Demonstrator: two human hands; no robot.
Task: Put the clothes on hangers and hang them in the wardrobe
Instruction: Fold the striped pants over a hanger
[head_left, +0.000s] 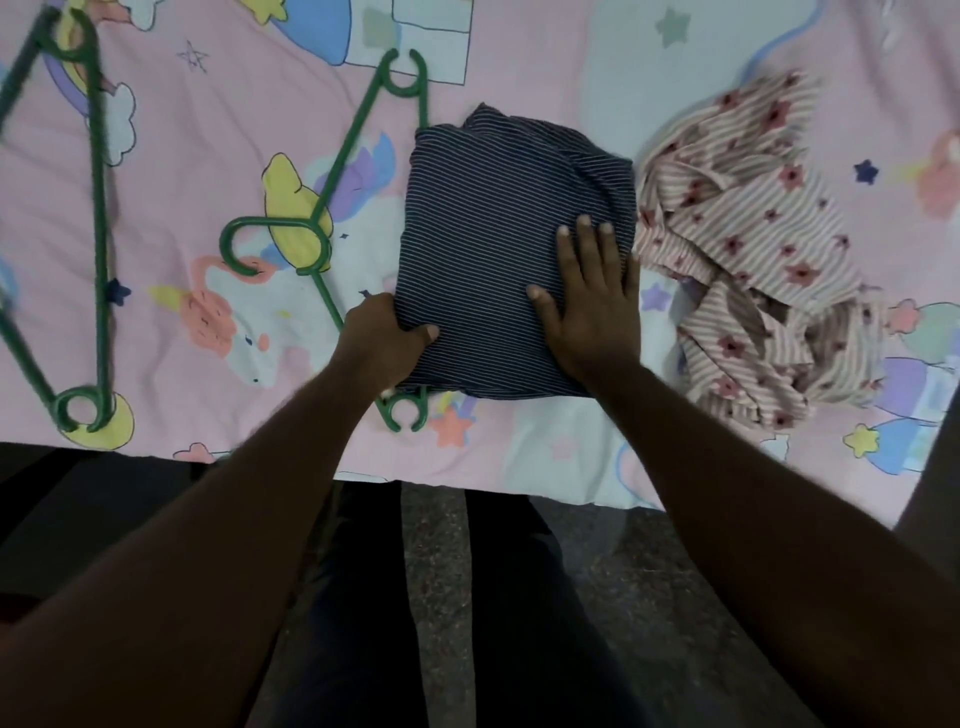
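A folded dark navy garment with thin white stripes lies in the middle of the bed. My left hand grips its near left edge, thumb on top and fingers tucked under the fabric. My right hand lies flat on its right half with fingers straight. A green plastic hanger lies just left of the garment and runs partly beneath it. A second green hanger lies at the far left. A crumpled pink striped garment with red stars sits to the right.
The bed carries a pink cartoon-print sheet; its near edge runs across the frame in front of my legs. Below it is dark speckled floor. No wardrobe is in view.
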